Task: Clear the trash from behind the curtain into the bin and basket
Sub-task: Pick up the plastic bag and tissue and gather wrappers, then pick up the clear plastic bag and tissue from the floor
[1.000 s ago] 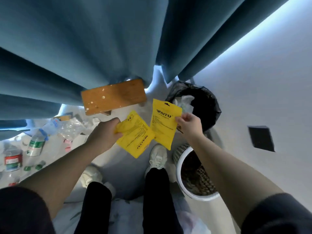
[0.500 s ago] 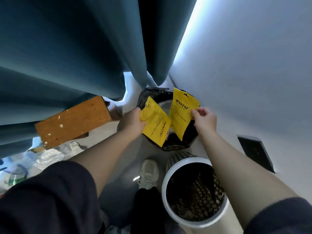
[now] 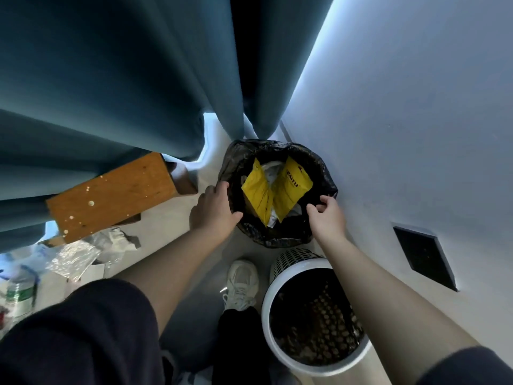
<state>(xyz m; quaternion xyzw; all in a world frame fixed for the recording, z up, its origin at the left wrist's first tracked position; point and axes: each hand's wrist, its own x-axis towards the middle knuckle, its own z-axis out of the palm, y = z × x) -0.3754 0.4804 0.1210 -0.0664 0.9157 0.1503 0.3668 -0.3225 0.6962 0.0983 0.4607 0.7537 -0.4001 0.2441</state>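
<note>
1. Both hands were empty above the bin [image 3: 277,240]. The left hand [image 3: 215,209] lay relaxed at the black liner's left rim, thumb over the edge. The right hand [image 3: 327,215] hung with loosely curled fingers at the near right rim. I could not tell whether either one pressed the liner.
2. Two yellow packets [image 3: 256,190] stood on edge inside the bin and leaned against each other over pale crumpled rubbish. That piece of the job looked done.
3. The rest of the trash lay well apart to the left, low on the floor at the foot of the teal curtain [image 3: 111,79]. A clear plastic wrapper [image 3: 72,259] lay flat there. Beyond it, at the picture's edge, was a plastic bottle [image 3: 19,290] with a green label, its long axis running roughly up the frame.
4. The left hand was nearer that heap, so I judged the next reach was its to make, sweeping left and down.
5. A wooden board [image 3: 111,195] jutted out between the bin and the heap, just above the wrapper, so a reach would probably have to pass beneath or round its corner.
6. On the right, the wall [image 3: 416,107] stood just beside the bin and left little room. The white perforated basket [image 3: 268,309] stood nearer the person, beside a white shoe [image 3: 241,284], its mouth open for bottles.
</note>
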